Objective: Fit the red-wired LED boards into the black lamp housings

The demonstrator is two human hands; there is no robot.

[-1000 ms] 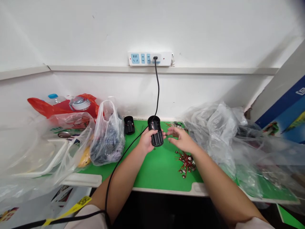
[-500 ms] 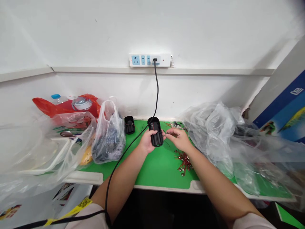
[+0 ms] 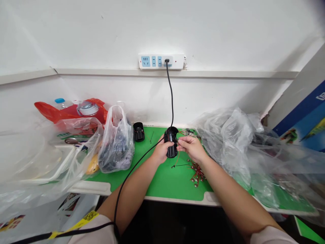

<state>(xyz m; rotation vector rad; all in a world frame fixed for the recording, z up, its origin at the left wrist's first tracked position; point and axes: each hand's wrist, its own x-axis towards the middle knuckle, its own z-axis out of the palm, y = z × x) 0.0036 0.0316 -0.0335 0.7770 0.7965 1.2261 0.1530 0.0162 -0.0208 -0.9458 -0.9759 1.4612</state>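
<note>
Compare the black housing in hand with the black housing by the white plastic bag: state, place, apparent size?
The held housing is gripped in the left hand, with the right hand working at its edge; the other housing has no hand on it.
The held housing is between the hands; the other housing sits beside the white plastic bag.
The held housing looks larger in view, the other housing smaller.
Shared: both black, open-faced.

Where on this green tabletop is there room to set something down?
The widest bare patch of tabletop lies between the left forearm, the red-wired cluster and the near edge. A smaller gap, between the black cable and the unheld black case, has thin wires in it. Plastic bags crowd both ends.
</note>
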